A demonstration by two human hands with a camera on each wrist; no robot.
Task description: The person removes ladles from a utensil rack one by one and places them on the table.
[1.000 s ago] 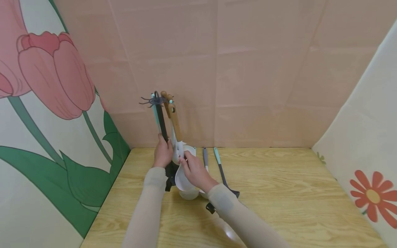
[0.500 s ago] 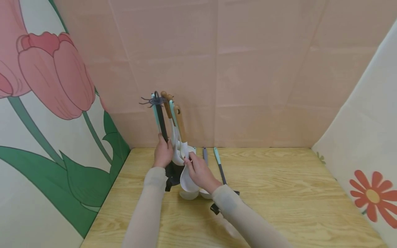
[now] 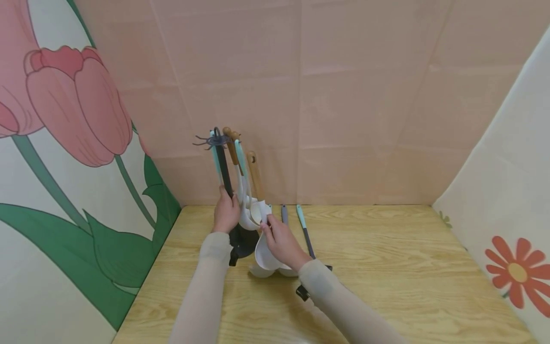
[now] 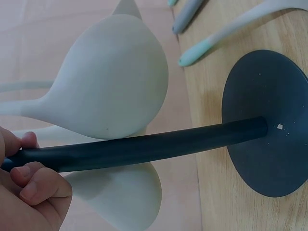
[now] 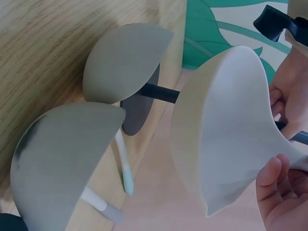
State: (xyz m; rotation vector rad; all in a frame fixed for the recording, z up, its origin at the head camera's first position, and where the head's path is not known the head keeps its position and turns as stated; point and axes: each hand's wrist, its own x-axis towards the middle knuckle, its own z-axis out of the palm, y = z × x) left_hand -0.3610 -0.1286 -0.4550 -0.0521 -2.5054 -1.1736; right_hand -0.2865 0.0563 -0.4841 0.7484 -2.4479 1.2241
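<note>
My left hand (image 3: 226,212) grips the black pole (image 3: 224,169) of a utensil stand, above its round dark base (image 4: 269,168). Hooks spread from the top of the stand. Several utensils with wooden or mint handles hang there, among them a pale ladle (image 4: 115,77). To the right, my right hand (image 3: 283,243) pinches the neck of a white ladle (image 3: 265,255). Its bowl points down, with a pointed lip that shows in the right wrist view, and its wooden handle (image 3: 254,174) rises beside the hanging utensils.
On the wooden table (image 3: 386,248) lie two pale ladles, one with a dark-smudged bowl (image 5: 57,163) and the other with its bowl (image 5: 120,62) by the stand's base. A dark utensil with a mint handle (image 3: 301,217) lies further right. A pink backdrop (image 3: 365,119) hangs behind.
My right hand has moved right and slightly down with the white ladle, widening the gap between its wooden handle and the hanging utensils. My left hand has stayed on the pole.
</note>
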